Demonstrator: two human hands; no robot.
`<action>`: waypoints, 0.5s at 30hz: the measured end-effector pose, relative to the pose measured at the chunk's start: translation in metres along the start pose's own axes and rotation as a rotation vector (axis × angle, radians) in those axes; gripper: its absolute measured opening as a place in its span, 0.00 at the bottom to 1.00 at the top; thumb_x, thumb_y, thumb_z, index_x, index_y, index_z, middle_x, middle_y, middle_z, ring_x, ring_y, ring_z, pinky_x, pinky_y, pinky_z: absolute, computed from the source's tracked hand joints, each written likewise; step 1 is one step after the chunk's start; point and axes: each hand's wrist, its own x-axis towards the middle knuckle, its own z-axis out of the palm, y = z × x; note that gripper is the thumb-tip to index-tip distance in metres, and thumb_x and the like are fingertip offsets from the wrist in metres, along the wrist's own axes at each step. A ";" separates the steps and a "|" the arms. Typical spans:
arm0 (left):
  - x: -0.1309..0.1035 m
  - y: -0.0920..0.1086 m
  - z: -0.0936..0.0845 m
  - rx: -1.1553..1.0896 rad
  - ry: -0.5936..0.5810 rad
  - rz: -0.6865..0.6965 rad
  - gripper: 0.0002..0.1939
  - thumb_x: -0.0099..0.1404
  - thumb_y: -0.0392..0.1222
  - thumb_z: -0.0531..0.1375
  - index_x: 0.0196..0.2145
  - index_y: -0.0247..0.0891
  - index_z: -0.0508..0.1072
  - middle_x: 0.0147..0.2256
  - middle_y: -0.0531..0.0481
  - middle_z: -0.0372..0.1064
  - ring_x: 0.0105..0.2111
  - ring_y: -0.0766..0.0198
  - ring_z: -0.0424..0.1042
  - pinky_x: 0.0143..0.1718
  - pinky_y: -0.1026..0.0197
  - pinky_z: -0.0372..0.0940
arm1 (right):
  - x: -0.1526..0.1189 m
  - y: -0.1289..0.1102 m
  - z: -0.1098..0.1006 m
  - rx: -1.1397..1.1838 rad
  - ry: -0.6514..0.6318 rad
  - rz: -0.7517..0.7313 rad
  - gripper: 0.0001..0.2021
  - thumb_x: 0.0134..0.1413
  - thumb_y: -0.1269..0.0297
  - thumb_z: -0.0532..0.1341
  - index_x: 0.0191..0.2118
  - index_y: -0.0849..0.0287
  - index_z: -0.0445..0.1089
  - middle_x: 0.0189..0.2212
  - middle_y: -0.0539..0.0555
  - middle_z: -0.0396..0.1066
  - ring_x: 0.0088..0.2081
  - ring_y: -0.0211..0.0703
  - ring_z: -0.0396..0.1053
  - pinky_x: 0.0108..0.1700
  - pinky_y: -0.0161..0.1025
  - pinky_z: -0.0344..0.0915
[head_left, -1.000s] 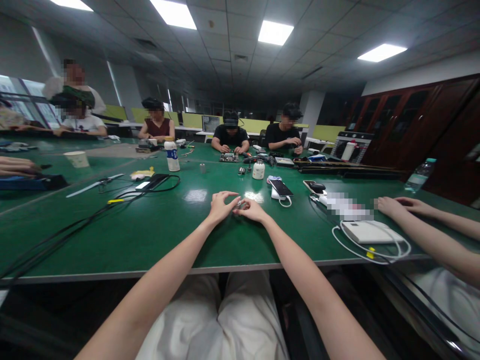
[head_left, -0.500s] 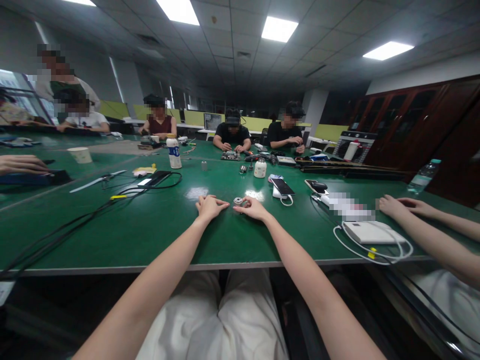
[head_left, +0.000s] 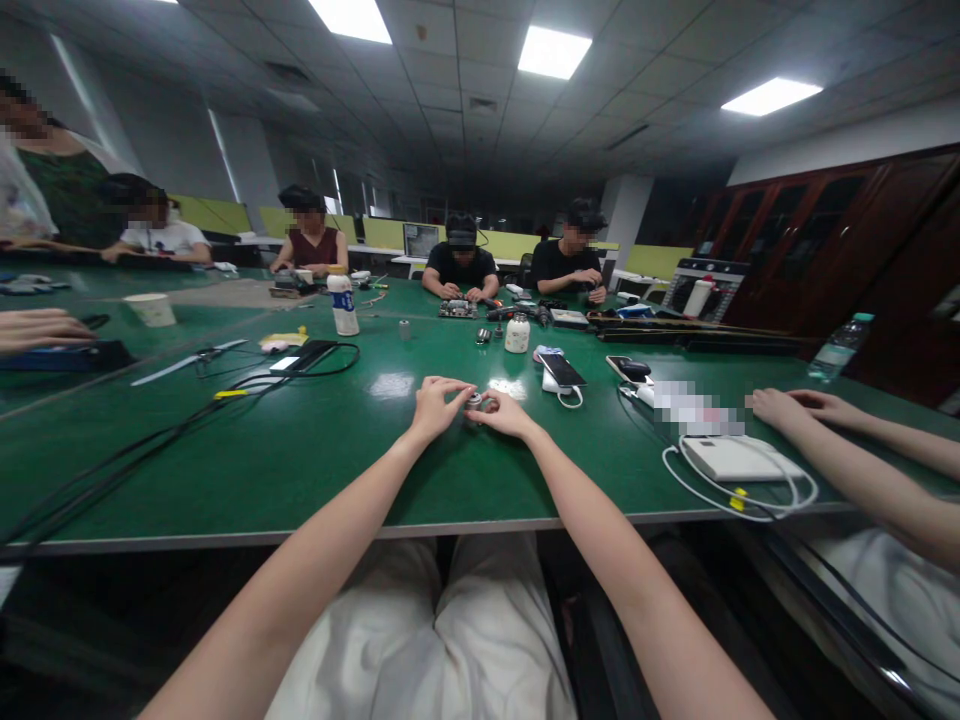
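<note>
Between my hands a small silvery metal cylinder [head_left: 474, 403] stands on the green table, partly covered by fingers. My right hand [head_left: 505, 414] is closed around its right side, thumb and fingers pinching it low down. From the left, my left hand [head_left: 435, 408] reaches to its upper part, with thumb and fingertips brought together at the rim. The cylinder's fine detail is too small to make out.
Beyond my hands stand a similar metal cylinder [head_left: 405, 329], a white jar [head_left: 517, 335] and a bottle [head_left: 343, 302]. A phone [head_left: 562, 370] and a white power bank [head_left: 739, 458] with cables lie rightward. Black cables [head_left: 172, 430] run leftward. A neighbour's hands [head_left: 787, 408] rest at right.
My left hand has moved right, from beside the metal cylinder to touching its top. My right hand still holds it. The view has shifted slightly.
</note>
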 end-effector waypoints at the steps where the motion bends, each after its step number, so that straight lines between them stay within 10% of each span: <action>1: 0.000 -0.001 0.001 -0.008 -0.003 0.007 0.09 0.64 0.48 0.61 0.38 0.48 0.81 0.40 0.51 0.79 0.47 0.53 0.66 0.52 0.51 0.58 | 0.000 0.000 0.000 0.001 -0.002 0.000 0.19 0.42 0.53 0.69 0.36 0.59 0.68 0.20 0.44 0.68 0.22 0.35 0.64 0.25 0.31 0.56; 15: 0.000 0.001 -0.002 -0.070 0.054 -0.081 0.15 0.66 0.51 0.56 0.33 0.45 0.80 0.38 0.49 0.78 0.46 0.52 0.68 0.53 0.50 0.58 | 0.000 -0.002 -0.003 0.045 -0.037 0.013 0.17 0.40 0.62 0.70 0.38 0.60 0.70 0.20 0.45 0.68 0.22 0.35 0.65 0.26 0.31 0.60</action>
